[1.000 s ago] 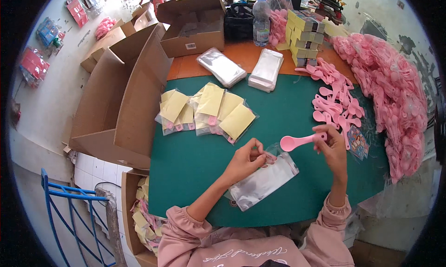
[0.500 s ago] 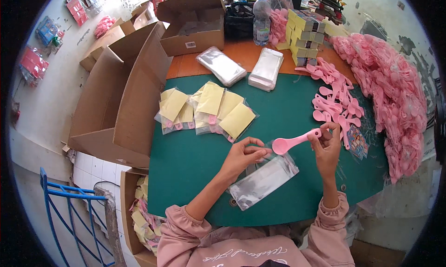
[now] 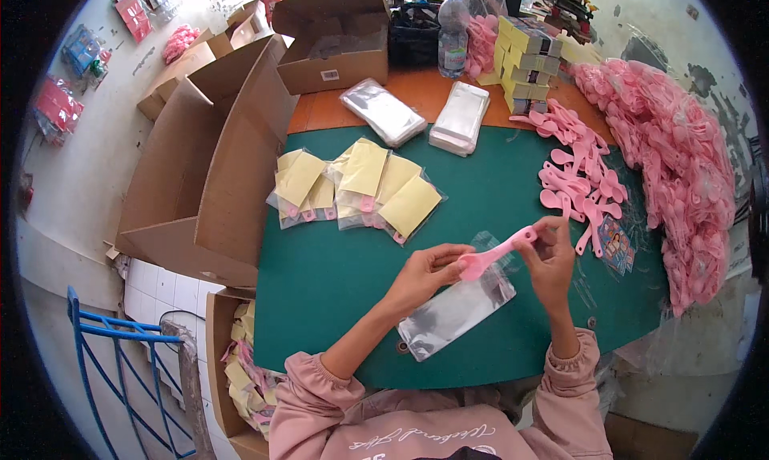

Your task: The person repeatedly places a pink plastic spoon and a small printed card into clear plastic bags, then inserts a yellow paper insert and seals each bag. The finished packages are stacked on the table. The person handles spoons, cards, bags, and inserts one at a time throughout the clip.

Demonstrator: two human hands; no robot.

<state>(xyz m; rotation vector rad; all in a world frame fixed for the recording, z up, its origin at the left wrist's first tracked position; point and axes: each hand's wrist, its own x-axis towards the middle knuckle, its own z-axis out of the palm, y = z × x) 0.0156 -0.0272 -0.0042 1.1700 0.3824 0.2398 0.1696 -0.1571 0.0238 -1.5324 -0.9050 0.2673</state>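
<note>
Taking the green mat (image 3: 320, 276) on the table as the landmark: off its left edge stand two large open cardboard boxes (image 3: 204, 172), and below its left corner a smaller carton (image 3: 240, 372) holds yellow-and-pink packs. On the mat's upper left lie about five clear packets with yellow cards (image 3: 360, 184), each showing a bit of pink at its lower end. Beyond the mat's top edge, on the bare orange table (image 3: 308, 112), sit one open brown box (image 3: 344, 48), two stacks of clear bags (image 3: 383, 112), one water bottle (image 3: 452, 24) and a block of small yellow boxes (image 3: 525, 48). Near the mat's lower middle the left hand (image 3: 428, 272) has its fingers closed on the bowl end of one pink spoon (image 3: 495, 254), while the right hand (image 3: 551, 256) pinches the handle end between fingertips; the spoon is held just above the mat, over a pile of empty clear bags (image 3: 452, 312). On the mat's right side lies a loose scatter of pink spoons (image 3: 581, 176), too many to count, with one small colourful printed card (image 3: 615, 245) beside them. Past the mat's right edge rises a long heap of bagged pink spoons (image 3: 677, 172).
</note>
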